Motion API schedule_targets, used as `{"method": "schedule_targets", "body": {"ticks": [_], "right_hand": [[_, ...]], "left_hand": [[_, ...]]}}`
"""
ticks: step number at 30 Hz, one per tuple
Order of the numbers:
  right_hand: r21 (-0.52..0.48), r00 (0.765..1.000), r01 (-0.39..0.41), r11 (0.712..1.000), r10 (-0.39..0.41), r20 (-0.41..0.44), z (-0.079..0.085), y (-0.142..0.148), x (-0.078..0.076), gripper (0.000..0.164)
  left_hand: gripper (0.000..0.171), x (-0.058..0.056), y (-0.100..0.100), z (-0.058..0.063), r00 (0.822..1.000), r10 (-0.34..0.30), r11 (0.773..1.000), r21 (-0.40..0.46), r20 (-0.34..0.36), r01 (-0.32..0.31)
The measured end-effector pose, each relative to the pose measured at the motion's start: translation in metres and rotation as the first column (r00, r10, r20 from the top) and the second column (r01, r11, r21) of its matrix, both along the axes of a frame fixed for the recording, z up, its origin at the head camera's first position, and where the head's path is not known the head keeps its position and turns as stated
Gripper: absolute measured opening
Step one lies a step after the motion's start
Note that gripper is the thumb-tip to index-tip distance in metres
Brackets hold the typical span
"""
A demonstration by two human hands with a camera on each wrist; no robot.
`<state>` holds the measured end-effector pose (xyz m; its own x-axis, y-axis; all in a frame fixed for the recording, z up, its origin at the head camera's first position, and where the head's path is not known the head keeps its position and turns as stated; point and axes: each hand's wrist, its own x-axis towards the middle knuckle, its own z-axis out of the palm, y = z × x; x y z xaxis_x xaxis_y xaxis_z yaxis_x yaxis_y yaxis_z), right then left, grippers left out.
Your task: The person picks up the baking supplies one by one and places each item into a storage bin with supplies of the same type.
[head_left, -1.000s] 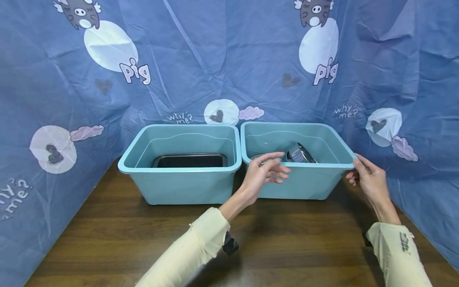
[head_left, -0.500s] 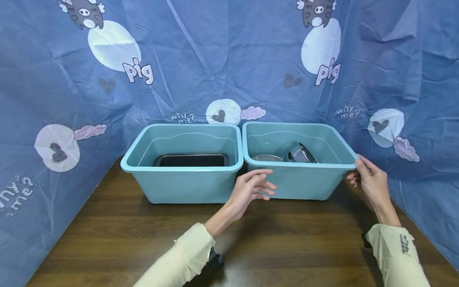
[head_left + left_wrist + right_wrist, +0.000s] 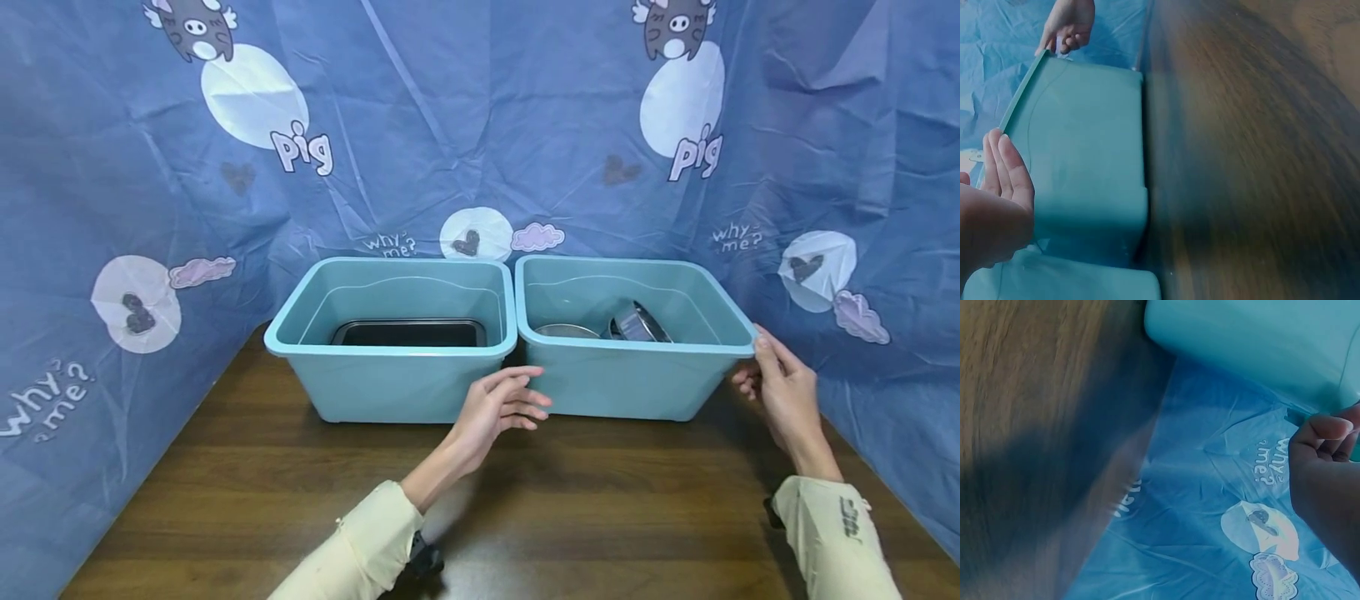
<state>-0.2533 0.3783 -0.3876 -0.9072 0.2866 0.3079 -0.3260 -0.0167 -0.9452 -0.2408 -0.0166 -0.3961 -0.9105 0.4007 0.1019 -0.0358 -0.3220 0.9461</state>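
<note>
Two teal plastic bins stand side by side. My right hand (image 3: 787,392) pinches the rim at the near right corner of the right bin (image 3: 622,379), thumb on top and fingers curled beneath. In front of the gap between the bins, my left hand (image 3: 491,412) hangs in the air with loosely extended fingers and holds nothing. Inside the right bin lie a round thing with a pale rim (image 3: 567,331) and a shiny metal container (image 3: 637,323) tilted on its side; the front wall hides their lower parts. A dark rectangular pan (image 3: 410,333) lies in the left bin (image 3: 390,387).
The bins stand on a brown wooden table (image 3: 570,517). A blue printed cloth (image 3: 420,125) hangs close behind them and along both sides.
My left hand has moved left and down, away from above the right bin's front rim. My right hand keeps its grip on the bin corner. The view has shifted slightly.
</note>
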Motion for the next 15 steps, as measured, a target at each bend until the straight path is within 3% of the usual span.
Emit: {"method": "schedule_targets", "body": {"ticks": [3, 7, 11, 15], "right_hand": [[0.015, 1.0, 0.001, 1.0, -0.001, 0.009, 0.0, 0.002, 0.001, 0.052], [0.074, 0.999, 0.022, 0.997, -0.024, 0.029, -0.002, 0.004, 0.005, 0.022], [0.212, 0.991, 0.077, 0.974, -0.097, 0.088, -0.006, 0.007, 0.012, 0.033], [0.399, 0.974, 0.104, 0.911, -0.174, 0.143, -0.011, 0.009, 0.024, 0.036]], "left_hand": [[0.043, 0.0, -0.005, -0.002, 1.0, 0.012, 1.0, 0.001, -0.005, -0.012], [0.044, 0.001, -0.013, -0.004, 1.0, 0.02, 1.0, -0.005, 0.0, -0.02], [0.041, 0.002, -0.021, -0.005, 0.999, 0.034, 0.999, -0.026, 0.021, -0.033], [0.039, 0.003, -0.032, -0.005, 0.998, 0.063, 0.997, -0.05, 0.028, -0.062]]}}
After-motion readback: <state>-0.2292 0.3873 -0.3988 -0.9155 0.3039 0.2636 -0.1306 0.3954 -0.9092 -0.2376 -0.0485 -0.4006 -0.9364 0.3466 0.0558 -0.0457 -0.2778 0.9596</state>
